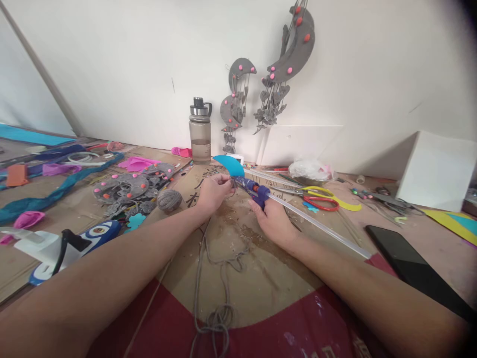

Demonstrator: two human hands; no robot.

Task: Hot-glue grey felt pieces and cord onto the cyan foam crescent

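My right hand (pixel 274 221) is wrapped around a dark blue hot glue gun (pixel 244 186), its nozzle pointing left toward my other hand. A long clear glue stick (pixel 320 221) sticks out of its back. Close to the nozzle, my left hand (pixel 216 193) is closed in a pinch on something small and greyish, too small to make out. Grey yarn (pixel 199 278) trails from below my left hand to a loose tangle at the front. A blue crescent (pixel 230 165) shows just beyond the fingertips; whether they touch it I cannot tell. Left of that hand sits a grey yarn ball (pixel 169 200).
Red-handled scissors (pixel 323 203) and a yellow crescent (pixel 348 203) lie right of the glue gun. A phone (pixel 395 253) is at right, a bottle (pixel 200 134) by the wall. Grey crescents with pink dots (pixel 121 188) and a power strip (pixel 100 233) lie left.
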